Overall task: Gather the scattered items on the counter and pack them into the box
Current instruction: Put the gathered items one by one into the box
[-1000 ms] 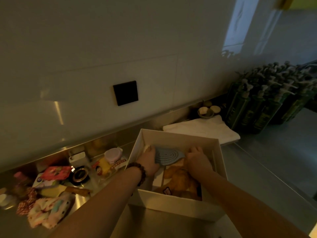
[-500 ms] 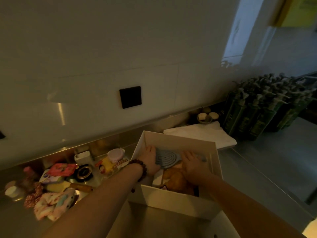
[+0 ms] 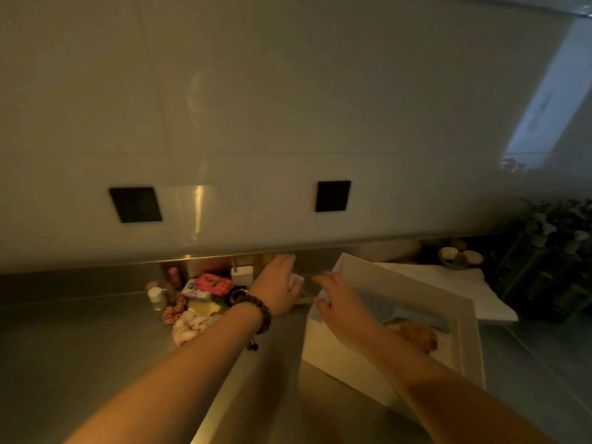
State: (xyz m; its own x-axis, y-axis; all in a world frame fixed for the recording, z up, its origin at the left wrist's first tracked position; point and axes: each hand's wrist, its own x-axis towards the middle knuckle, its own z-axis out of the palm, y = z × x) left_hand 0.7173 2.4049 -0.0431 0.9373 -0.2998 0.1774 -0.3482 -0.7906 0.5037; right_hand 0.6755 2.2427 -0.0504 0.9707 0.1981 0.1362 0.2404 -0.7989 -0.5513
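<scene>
Item 1, left hand (image 3: 278, 290): reaching over the steel counter (image 3: 80, 347) at about 11 o'clock from the box, fingers spread wide, hovering over a small pale object (image 3: 296, 279) (only an edge showing, identity unclear); whether touching it, cannot tell; wearing a dark beaded bracelet (image 3: 261, 312) at the wrist

Item 2, right hand (image 3: 339, 302): hanging above the near-left corner of the box, fingers loosely spread, gripping nothing

Item 3, white box (image 3: 400, 283): sitting open on the counter at 3 o'clock from the left hand; already containing a brown pastry-like item (image 3: 416, 334) and something pale blue (image 3: 384, 310) beneath the right forearm (blurred)

Item 4, scattered items, lying in a cluster at 9 o'clock from the left hand, against the back edge of the counter:
- pink packet (image 3: 214, 283), resting on top of the heap
- small white-capped bottle (image 3: 157, 298), standing at the far left
- brown patterned scrunchie (image 3: 174, 310), lying just beside the bottle
- pale floral cloth (image 3: 190, 326), nearest the viewer
- yellow piece (image 3: 203, 307), lying between cloth and packet
- white block (image 3: 242, 273), standing at the back

Item 5, white folded towel (image 3: 448, 283): lying behind the box at 1 o'clock

Item 6, green pump bottles (image 3: 551, 251): standing massed at the far right (dim)
</scene>
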